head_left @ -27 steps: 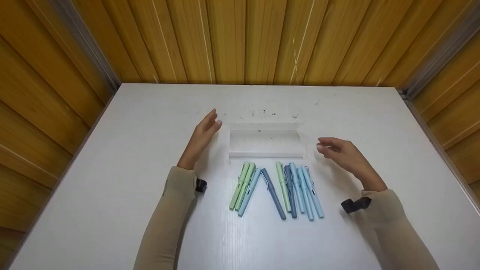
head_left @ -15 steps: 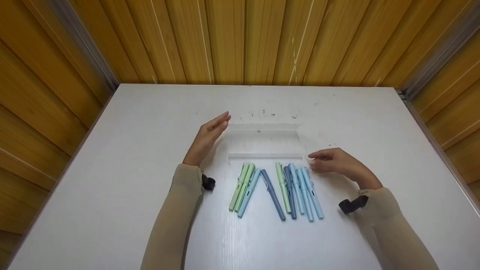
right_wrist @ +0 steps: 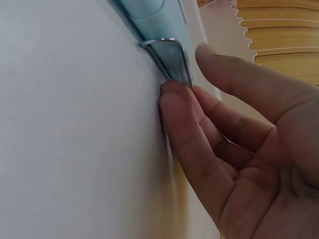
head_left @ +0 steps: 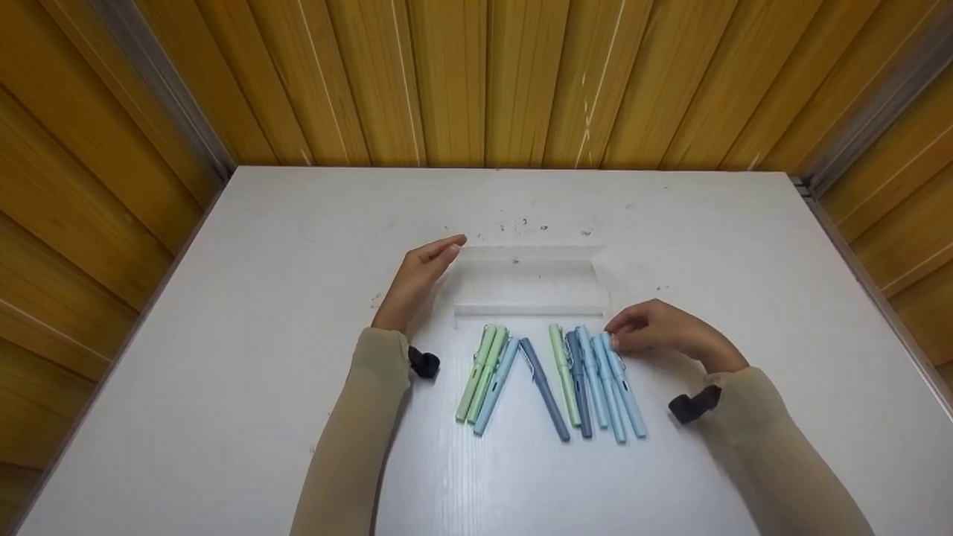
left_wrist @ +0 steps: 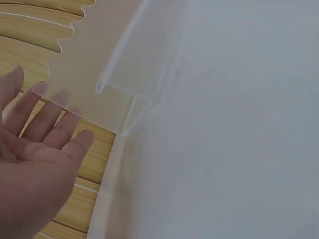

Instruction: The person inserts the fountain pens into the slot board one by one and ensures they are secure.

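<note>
Several capped pens lie in two fanned groups on the white table. The left group has green pens (head_left: pixel 476 380), a light blue pen (head_left: pixel 496 387) and a dark blue pen (head_left: pixel 545 391). My right hand (head_left: pixel 670 335) has its fingertips at the cap end of the rightmost light blue pen (head_left: pixel 624 391). In the right wrist view, a fingertip meets its metal clip (right_wrist: pixel 167 50). Behind the pens stands a clear plastic pen holder (head_left: pixel 528 309) with a scalloped back edge. My left hand (head_left: pixel 423 279) is at its left end, some fingertips showing through the clear panel (left_wrist: pixel 89 64).
The white table (head_left: pixel 223 357) ends at a yellow wood-grain panel wall (head_left: pixel 521 89), with similar panels on both sides. Dark specks (head_left: pixel 543 228) mark the tabletop beyond the holder. Each wrist wears a small black camera (head_left: pixel 424 363).
My left hand has moved right to the holder's left end. The right hand has come left and nearer, down to the rightmost light blue pen. The pens keep their layout.
</note>
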Tool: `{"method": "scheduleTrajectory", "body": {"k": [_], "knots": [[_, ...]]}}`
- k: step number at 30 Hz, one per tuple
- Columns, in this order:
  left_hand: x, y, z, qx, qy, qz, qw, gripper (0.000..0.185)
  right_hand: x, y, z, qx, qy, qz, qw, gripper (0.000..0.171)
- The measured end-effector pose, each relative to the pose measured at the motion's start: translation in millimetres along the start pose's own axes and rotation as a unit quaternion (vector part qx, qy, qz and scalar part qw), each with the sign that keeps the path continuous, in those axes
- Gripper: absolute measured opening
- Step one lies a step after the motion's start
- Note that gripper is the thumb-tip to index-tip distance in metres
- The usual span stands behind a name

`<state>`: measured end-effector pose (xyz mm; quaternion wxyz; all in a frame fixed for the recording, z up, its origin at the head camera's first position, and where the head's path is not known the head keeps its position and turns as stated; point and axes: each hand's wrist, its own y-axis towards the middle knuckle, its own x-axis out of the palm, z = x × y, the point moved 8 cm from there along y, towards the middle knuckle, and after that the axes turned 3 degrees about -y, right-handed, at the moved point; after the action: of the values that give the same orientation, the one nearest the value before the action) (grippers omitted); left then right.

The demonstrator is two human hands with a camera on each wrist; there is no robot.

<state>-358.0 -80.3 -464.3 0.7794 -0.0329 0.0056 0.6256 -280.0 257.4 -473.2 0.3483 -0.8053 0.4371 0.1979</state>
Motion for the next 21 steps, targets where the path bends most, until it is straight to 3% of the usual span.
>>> {"method": "scheduleTrajectory", "body": {"k": [7,21], "knots": [[-1.0,-2.1,2.3,0.006,0.000,0.049,0.9988,0.038,2.6,5.8,-2.6,0.005,-0.014,0.003,1.000,0.036],[1.6,3.6,7.2,0.020,0.041,0.072,0.9963,0.031,6.1,8.3,-7.1,0.024,-0.037,-0.004,0.999,0.038]]}}
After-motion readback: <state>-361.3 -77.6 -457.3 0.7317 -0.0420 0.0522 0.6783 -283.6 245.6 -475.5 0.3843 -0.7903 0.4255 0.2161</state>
